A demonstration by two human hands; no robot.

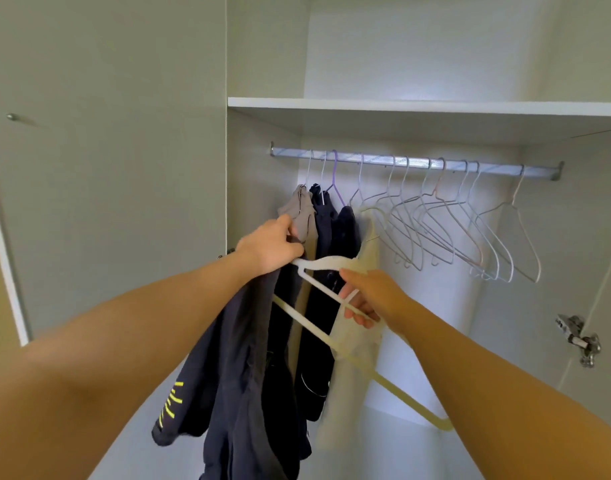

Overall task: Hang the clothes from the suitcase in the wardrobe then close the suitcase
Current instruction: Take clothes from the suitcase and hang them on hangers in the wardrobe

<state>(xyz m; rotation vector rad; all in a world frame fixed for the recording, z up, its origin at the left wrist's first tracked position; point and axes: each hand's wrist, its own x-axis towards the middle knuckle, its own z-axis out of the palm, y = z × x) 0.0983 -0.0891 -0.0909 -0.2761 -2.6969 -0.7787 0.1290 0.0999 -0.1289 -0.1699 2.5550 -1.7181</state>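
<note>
Hanger (325, 261) gripped at one end by left hand (269, 249), together with dark garment (234, 375) | its bar clasped by fingers of right hand (370, 299) | rail (415, 163) above

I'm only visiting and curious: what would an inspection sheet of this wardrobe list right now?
Surface: white shelf above a metal rail.
Job's things: three clothes, grey and dark, hang at the rail's left end; a white hanger is off the rail with a cream garment against it; suitcase not in view.
Clutter: bare wire hangers in a row on the rail.
Hands: left hand grips a dark garment and the white hanger's top; right hand grips the hanger's arm.
Cables: nothing seen.
Surroundings: open door, metal hinge.
</note>
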